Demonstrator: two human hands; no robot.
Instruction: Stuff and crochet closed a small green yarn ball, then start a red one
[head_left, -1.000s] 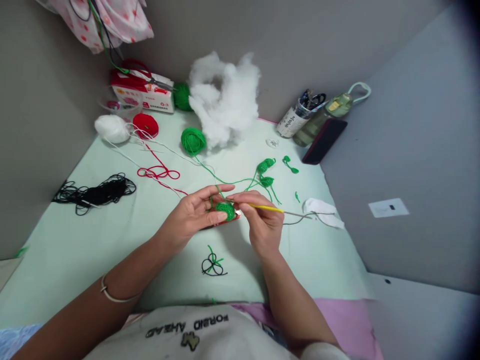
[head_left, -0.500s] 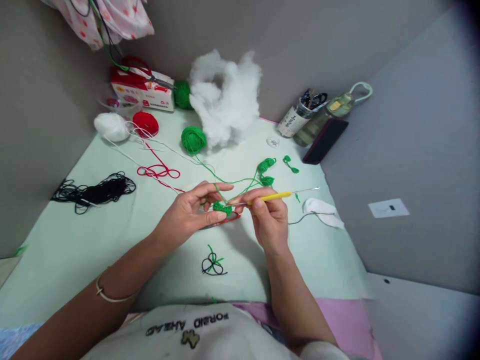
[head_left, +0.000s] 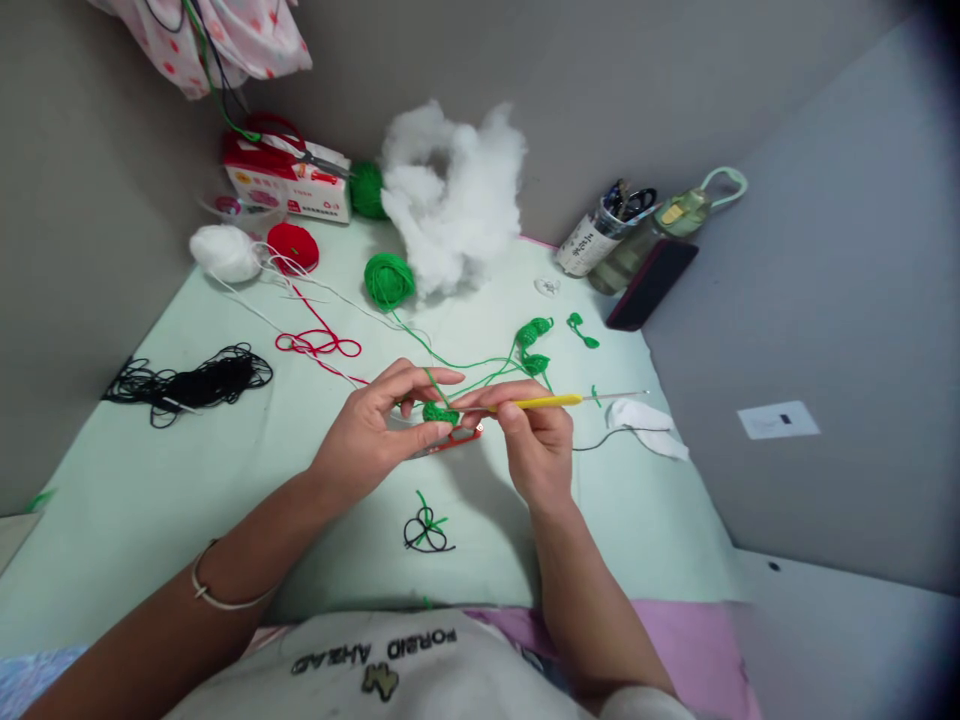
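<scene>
Between the thumb and fingers of my left hand point(head_left: 375, 425) is a small green crochet piece point(head_left: 440, 413). A strand of green yarn runs up from it over my left index finger. My right hand point(head_left: 541, 440) grips a crochet hook point(head_left: 555, 401) by its yellow handle, and the hook's metal end meets the green piece. Under my hands, a red-handled tool point(head_left: 463, 438) lies on the table, partly hidden. Beyond them sit finished-looking green crochet pieces point(head_left: 534, 345) and a ball of green yarn point(head_left: 389, 281).
White stuffing point(head_left: 454, 200) is heaped at the back. Black yarn point(head_left: 199, 383), red yarn point(head_left: 293, 248) and white yarn point(head_left: 225, 253) lie on the left. A pen cup point(head_left: 589, 240), a bottle point(head_left: 637, 240) and a phone point(head_left: 652, 284) stand at the back right. Yarn scraps point(head_left: 427, 528) lie in front.
The crochet hook has turned to a flatter angle, its free end dipping slightly to the right. The green piece has tilted a little in my left hand. Both hands keep their hold.
</scene>
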